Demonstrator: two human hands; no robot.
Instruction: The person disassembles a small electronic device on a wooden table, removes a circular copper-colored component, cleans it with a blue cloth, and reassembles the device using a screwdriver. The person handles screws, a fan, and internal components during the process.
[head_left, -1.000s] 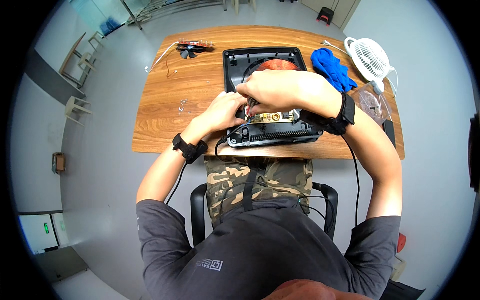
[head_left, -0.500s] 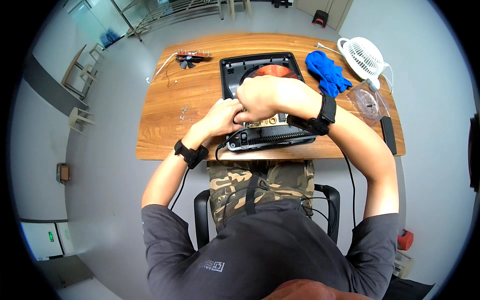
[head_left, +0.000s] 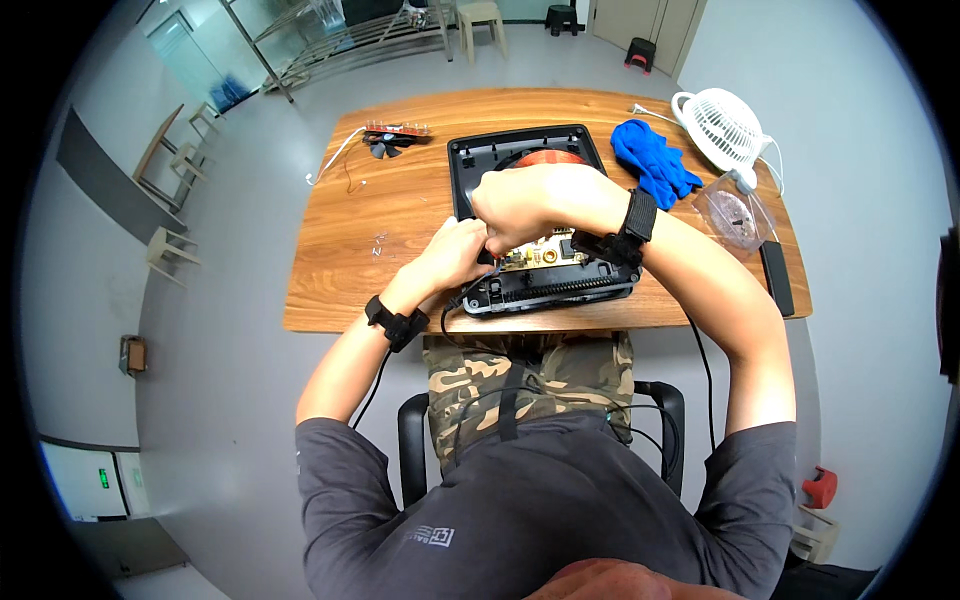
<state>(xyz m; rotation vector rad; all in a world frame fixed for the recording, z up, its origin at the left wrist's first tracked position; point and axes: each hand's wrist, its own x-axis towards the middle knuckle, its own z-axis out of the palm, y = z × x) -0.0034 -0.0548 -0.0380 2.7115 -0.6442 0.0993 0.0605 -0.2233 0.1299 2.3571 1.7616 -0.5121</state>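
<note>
In front of me on the table lies an opened induction cooker, its black housing (head_left: 468, 150) facing up. Its copper coil (head_left: 552, 158) shows behind my right wrist, and a tan circuit board (head_left: 548, 256) sits nearer me. My left hand (head_left: 452, 256) is at the left edge of the housing with its fingers closed. Knuckles up, my right hand (head_left: 515, 205) reaches across the coil, its curled fingers meeting the left fingertips beside the board. Whatever the fingers pinch is hidden. A black power cord (head_left: 447, 312) leaves the housing just below my left hand.
Several small screws (head_left: 379, 243) lie left of the cooker. Behind them are a small black fan (head_left: 384, 148) and a red part (head_left: 400, 130) with wires. At right are a blue cloth (head_left: 655, 165), white fan (head_left: 722, 128), clear plastic box (head_left: 733, 215) and black bar (head_left: 776, 278).
The whole view has shifted, so the table sits lower in the picture. Both hands stay together at the housing's left side, and more of the circuit board shows below the right hand.
</note>
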